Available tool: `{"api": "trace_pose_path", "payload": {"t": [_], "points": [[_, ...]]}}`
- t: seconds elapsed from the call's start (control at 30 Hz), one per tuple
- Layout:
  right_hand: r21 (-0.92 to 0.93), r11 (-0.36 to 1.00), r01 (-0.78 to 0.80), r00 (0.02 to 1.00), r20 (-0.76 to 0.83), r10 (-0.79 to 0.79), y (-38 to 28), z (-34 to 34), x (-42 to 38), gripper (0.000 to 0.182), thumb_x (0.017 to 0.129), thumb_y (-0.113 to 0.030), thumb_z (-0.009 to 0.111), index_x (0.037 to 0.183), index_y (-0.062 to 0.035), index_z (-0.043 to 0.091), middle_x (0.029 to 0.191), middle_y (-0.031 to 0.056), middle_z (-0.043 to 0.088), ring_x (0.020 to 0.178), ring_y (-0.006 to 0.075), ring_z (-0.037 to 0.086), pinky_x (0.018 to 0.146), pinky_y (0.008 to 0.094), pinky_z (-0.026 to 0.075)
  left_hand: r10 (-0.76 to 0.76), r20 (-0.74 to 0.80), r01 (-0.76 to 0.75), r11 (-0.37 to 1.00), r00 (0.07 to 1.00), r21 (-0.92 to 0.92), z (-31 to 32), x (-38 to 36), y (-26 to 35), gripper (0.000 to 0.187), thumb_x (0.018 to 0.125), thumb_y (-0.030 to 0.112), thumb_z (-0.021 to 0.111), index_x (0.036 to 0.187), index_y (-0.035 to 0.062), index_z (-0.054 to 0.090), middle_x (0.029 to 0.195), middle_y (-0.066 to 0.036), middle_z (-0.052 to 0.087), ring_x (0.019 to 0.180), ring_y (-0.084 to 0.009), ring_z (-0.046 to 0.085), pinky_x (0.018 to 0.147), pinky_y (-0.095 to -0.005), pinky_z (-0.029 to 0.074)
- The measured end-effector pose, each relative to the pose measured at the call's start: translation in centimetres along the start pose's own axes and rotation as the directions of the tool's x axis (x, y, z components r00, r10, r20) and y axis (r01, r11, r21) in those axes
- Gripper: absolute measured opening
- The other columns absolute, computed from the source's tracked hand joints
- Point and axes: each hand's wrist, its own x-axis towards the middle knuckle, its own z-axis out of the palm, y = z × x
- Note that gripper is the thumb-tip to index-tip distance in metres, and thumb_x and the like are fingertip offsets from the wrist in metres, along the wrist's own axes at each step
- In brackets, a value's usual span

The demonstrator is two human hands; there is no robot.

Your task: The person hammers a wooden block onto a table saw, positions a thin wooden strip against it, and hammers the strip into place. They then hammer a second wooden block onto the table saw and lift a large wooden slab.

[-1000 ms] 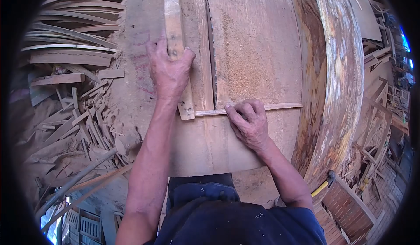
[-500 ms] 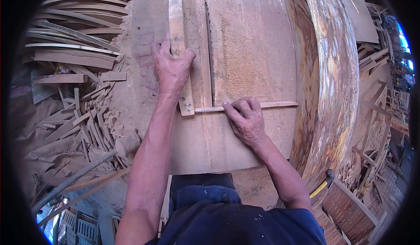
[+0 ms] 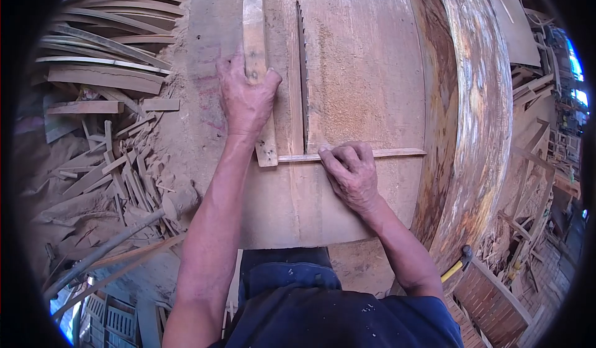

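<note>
Pressing down on a flat wooden guide board [image 3: 256, 31], the left hand [image 3: 246, 99] lies palm-down across the board's middle, fingers spread over its edges, so the stretch of board under the palm is hidden. The board runs lengthwise up the surface [image 3: 354, 56], and only its far end, with a small nail or pin at the tip, and its near corner by the wrist show clearly. The right hand [image 3: 351, 174] is clenched around a thin wooden strip [image 3: 397, 153], knuckles up; the strip lies crosswise, its left end butting against the near corner of the guide board and its right end reaching toward the surface's curved, stained rim [image 3: 478, 118]. The part of the strip beneath the fingers is covered, so how the fingertips grip it cannot be made out.

Just right of the guide board, a saw blade [image 3: 302, 68] stands in a narrow slot, its toothed edge showing as a dark line; its near end stops close to the strip, and whether they touch is hard to tell. Sawdust coats the surface around the slot.

To the left, a heap of offcuts and curved wooden slats [image 3: 105, 68] is partly lost in the dark edge of the view. At lower right, a hammer with a yellow handle [image 3: 458, 262] is half hidden behind the right forearm. The person's dark clothing fills the bottom of the view.
</note>
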Motion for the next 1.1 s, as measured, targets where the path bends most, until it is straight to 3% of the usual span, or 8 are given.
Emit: {"api": "trace_pose_path", "payload": {"t": [0.3,0.53,0.67,0.73,0.8,0.87,0.93,1.1], "points": [[-0.014,1.000,-0.003,1.000,0.011,0.003,-0.2,-0.3,0.1,0.042,0.083,-0.007,0.078,0.124,-0.0098,0.073,0.102,0.0041,0.064,0.100,0.0272,0.061,0.086,0.0428,0.051,0.038,-0.008,-0.036,0.988,0.999,0.152,0.2,-0.1,0.0,0.077,0.084,0.034,0.075,0.152,0.0063,0.054,0.130,-0.021,0.051,0.120,-0.0405,0.062,0.105,-0.0526,0.052],[-0.004,0.999,0.046,0.997,-0.066,-0.046,-0.5,-0.8,-1.3,0.038,0.085,-0.006,0.079,0.123,-0.0091,0.074,0.105,0.0056,0.065,0.102,0.0281,0.061,0.086,0.0429,0.053,0.114,-0.021,-0.107,0.969,0.993,0.222,1.1,0.4,-1.0,0.075,0.083,0.036,0.073,0.146,0.0007,0.050,0.137,-0.029,0.051,0.128,-0.0503,0.056,0.109,-0.0587,0.047],[-0.012,0.990,-0.143,0.984,-0.111,0.141,-3.6,-6.4,-4.4,0.050,0.088,-0.012,0.077,0.137,-0.0070,0.069,0.131,0.0129,0.065,0.126,0.0352,0.060,0.108,0.0522,0.049,0.082,-0.001,-0.079,0.967,0.997,0.240,0.7,0.1,-0.5,0.070,0.084,0.036,0.073,0.140,0.0005,0.052,0.136,-0.028,0.052,0.127,-0.0499,0.057,0.108,-0.0580,0.047],[-0.112,0.942,-0.316,0.919,-0.283,0.274,-3.6,-10.6,-8.7,0.058,0.085,-0.015,0.079,0.141,-0.0049,0.067,0.140,0.0190,0.062,0.136,0.0392,0.056,0.115,0.0544,0.044,0.090,-0.021,-0.080,0.958,0.996,0.276,0.9,0.3,-1.0,0.069,0.084,0.036,0.073,0.139,0.0003,0.053,0.136,-0.028,0.053,0.125,-0.0495,0.057,0.107,-0.0572,0.048],[-0.270,0.749,-0.605,0.783,-0.371,0.499,-4.5,-16.2,-14.7,0.062,0.088,-0.019,0.078,0.145,-0.0011,0.063,0.149,0.0247,0.056,0.139,0.0451,0.052,0.118,0.0559,0.041,0.081,-0.024,-0.070,0.949,0.996,0.308,1.1,0.4,-1.0,0.069,0.083,0.037,0.073,0.138,-0.0004,0.053,0.135,-0.027,0.054,0.124,-0.0489,0.058,0.107,-0.0564,0.048],[-0.442,0.357,-0.823,0.540,-0.414,0.733,-7.3,-22.1,-18.3,0.068,0.095,-0.026,0.076,0.154,0.0008,0.054,0.155,0.0273,0.050,0.142,0.0472,0.049,0.119,0.0572,0.040,0.087,-0.042,-0.068,0.939,0.995,0.338,1.4,0.5,-1.2,0.069,0.083,0.037,0.074,0.136,-0.0010,0.054,0.136,-0.027,0.054,0.124,-0.0481,0.059,0.107,-0.0557,0.048],[-0.527,0.168,-0.833,0.479,-0.535,0.696,-6.3,-22.2,-27.3,0.076,0.100,-0.032,0.073,0.161,0.0013,0.045,0.159,0.0293,0.044,0.144,0.0484,0.047,0.121,0.0570,0.039,0.082,-0.056,-0.057,0.930,0.995,0.364,1.5,0.3,-0.9,0.068,0.083,0.038,0.074,0.135,-0.0013,0.055,0.137,-0.027,0.054,0.125,-0.0475,0.059,0.107,-0.0552,0.048],[-0.392,0.065,-0.918,0.284,-0.534,0.796,-6.3,-21.4,-38.5,0.074,0.101,-0.031,0.071,0.162,0.0009,0.043,0.156,0.0295,0.046,0.137,0.0476,0.052,0.115,0.0550,0.043,0.084,-0.069,-0.049,0.913,0.994,0.405,1.2,0.2,-0.2,0.067,0.083,0.040,0.075,0.133,-0.0005,0.056,0.142,-0.027,0.052,0.125,-0.0468,0.059,0.107,-0.0545,0.048]]}}
